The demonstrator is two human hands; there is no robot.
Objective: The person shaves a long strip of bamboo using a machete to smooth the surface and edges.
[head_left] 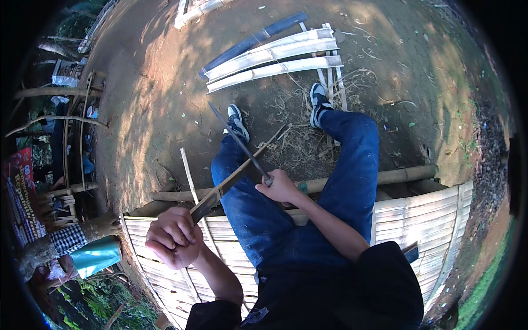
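My left hand (171, 236) is closed around the near end of a thin bamboo strip (242, 165), which slants up and right over my left knee. My right hand (280, 187) grips the handle of a long dark knife (236, 137). Its blade runs up and left and crosses the strip near my knee. I sit on a slatted bamboo platform (429, 214), legs in blue jeans, both sneakers on the dirt ground below. Bamboo shavings lie between my feet.
Several split bamboo halves (275, 60) and a dark blue pipe (253, 41) lie on the dirt ahead. A round bamboo pole (401, 175) edges the platform. Another thin strip (190, 176) leans by my left knee. Bamboo frames, a teal container (96, 256) and clutter stand at the left.
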